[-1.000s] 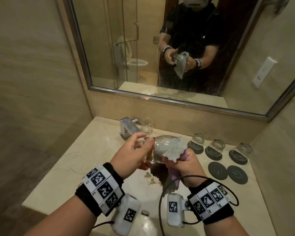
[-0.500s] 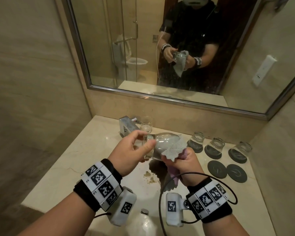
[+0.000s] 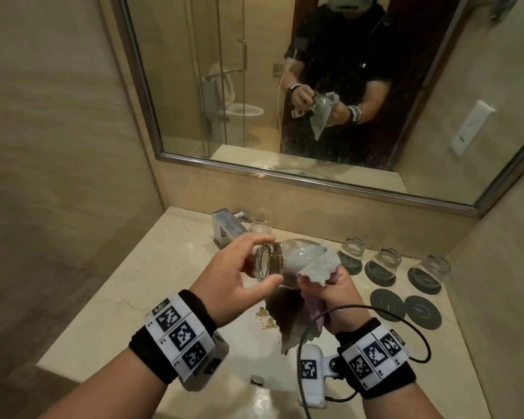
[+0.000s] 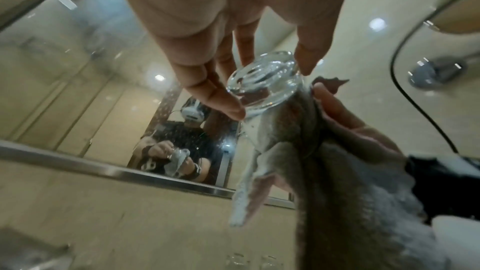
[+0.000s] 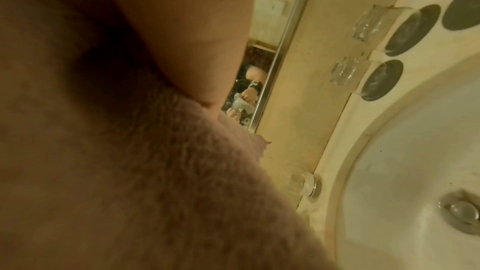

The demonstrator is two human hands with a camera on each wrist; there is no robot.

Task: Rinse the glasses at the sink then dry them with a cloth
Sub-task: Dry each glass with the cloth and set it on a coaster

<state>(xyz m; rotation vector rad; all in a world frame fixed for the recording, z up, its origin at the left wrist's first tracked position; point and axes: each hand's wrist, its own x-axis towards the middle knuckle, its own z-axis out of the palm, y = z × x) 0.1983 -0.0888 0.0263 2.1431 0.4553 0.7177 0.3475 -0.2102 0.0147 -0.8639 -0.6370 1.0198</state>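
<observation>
The left hand (image 3: 239,273) held a glass (image 3: 280,263) on its side above the counter (image 3: 152,267), thumb and fingertips pinching the thick base. The right hand (image 3: 330,293) had its grip on a grey cloth (image 3: 315,267), which was pushed into the glass's mouth and hung down below it. Behind stood a chrome faucet (image 3: 226,226) with an upright glass (image 3: 260,220) just beside it. To the right, three glasses (image 3: 383,263) sat upside down on dark coasters (image 3: 378,275), and two bare coasters (image 3: 404,308) lay nearer. A mirror (image 3: 194,86) above reflected the person.
</observation>
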